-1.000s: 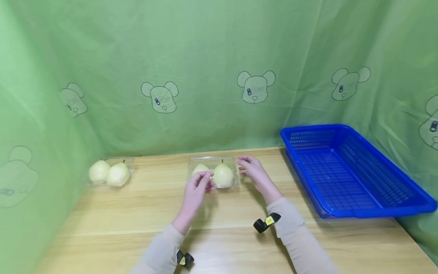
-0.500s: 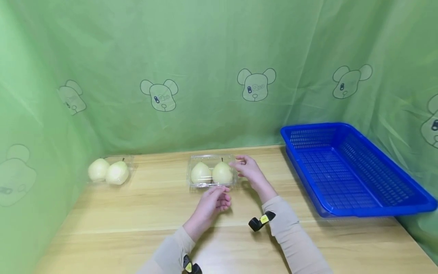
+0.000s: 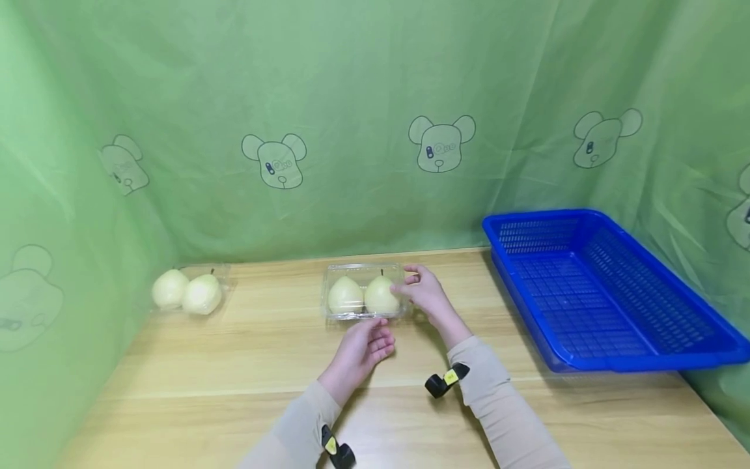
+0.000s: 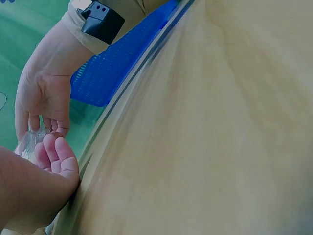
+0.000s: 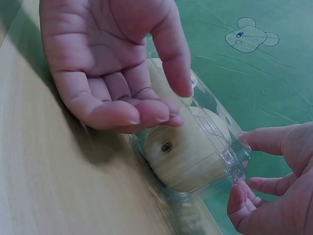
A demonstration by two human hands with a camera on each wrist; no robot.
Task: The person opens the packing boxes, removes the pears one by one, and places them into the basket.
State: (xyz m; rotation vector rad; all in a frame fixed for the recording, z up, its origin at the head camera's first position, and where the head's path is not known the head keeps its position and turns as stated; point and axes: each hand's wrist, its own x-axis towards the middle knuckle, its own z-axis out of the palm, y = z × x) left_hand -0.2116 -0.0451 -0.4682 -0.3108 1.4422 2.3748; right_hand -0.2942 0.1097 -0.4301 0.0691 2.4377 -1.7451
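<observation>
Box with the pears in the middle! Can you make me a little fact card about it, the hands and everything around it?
Middle box: clear plastic, at the back of the wooden table
Inside: two pale pears, side by side
Right hand: holding the box's right end
Left hand: by the box's front edge, holding nothing
Far left: two more pears in clear plastic
Far right: blue basket
Backdrop: green cloth with bear faces

Gap left of box [image 3: 362, 288]; right hand [image 3: 430, 294] (seemingly touching) bars its right.
</observation>
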